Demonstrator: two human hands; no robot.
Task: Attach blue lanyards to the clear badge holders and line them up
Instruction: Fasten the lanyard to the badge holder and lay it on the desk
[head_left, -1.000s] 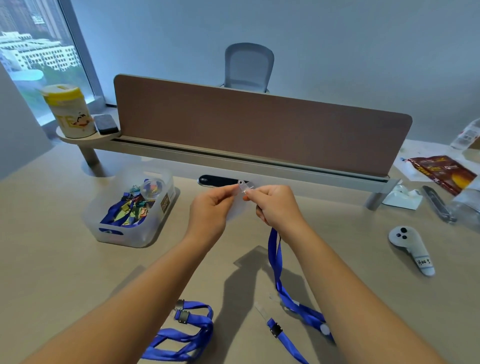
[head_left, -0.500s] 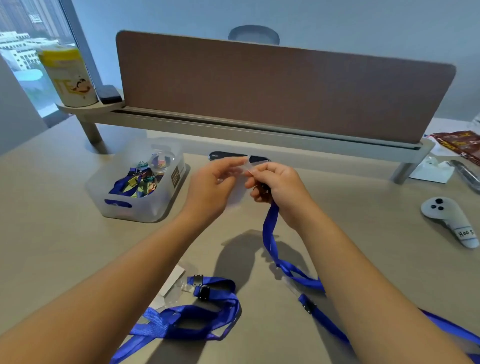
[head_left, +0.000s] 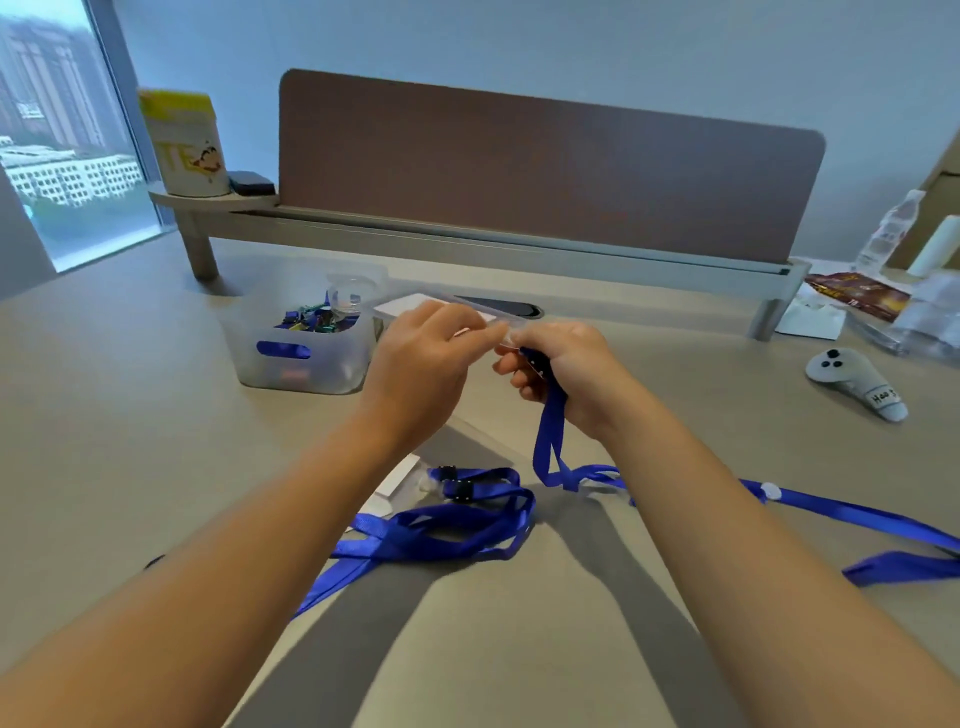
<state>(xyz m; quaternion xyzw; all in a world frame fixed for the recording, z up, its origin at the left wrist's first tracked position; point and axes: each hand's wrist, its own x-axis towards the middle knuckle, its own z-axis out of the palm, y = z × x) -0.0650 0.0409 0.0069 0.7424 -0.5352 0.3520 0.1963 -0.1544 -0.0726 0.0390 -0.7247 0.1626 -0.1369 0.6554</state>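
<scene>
Pale beige matte worktop (head_left: 119, 441), evenly lit. Brown fabric-faced divider panel (head_left: 545, 171) stands along its far edge on a grey metal rail with short legs (head_left: 467, 244). Plain light blue-grey wall (head_left: 519, 47) behind. Tall window (head_left: 57, 135) at far left, daylight coming in (white multi-storey buildings outside, hazy). Soft shadows fall on the worktop.

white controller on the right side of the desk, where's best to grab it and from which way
Judging by its shape, grip the white controller across its narrow labelled handle, coming from above with fingers on the two long sides. It lies flat on the desk, round buttoned head toward the divider, handle pointing toward the person's right. The head looks wider and harder to pinch, and nothing crowds the handle.
</scene>
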